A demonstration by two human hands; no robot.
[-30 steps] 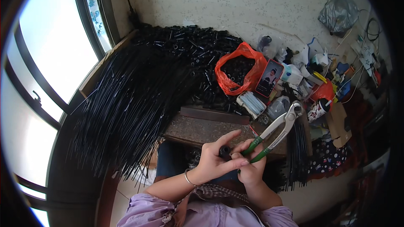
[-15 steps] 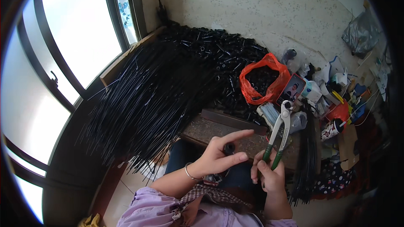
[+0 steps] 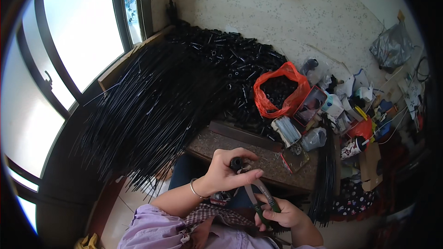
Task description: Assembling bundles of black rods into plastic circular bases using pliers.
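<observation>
— What is the left hand (image 3: 226,175) holding?

— A small black cap (image 3: 236,163), pinched between thumb and fingertips just above the lap, in front of the edge of the stone-topped table (image 3: 217,143).

— And the right hand (image 3: 284,214)?

— It is clenched around the green handles of a pair of pliers (image 3: 258,193), whose metal end points up toward the cap. Whether the nose actually touches the cap, I cannot tell.

— How would that cap handle?

— It looks light, hard and smooth, probably plastic, so it could slip or shoot out if squeezed off-centre. I would take it by the sides, as the fingers do now, leaving the open end free.

— The pliers?

— Heavier and rigid; best held low on the handles for leverage.

— What lies around?

— A big sheaf of thin black rods (image 3: 152,106) fans across the table toward the window, a heap of black caps (image 3: 235,60) sits against the wall, and an orange bag (image 3: 279,90) holds more of them.
</observation>
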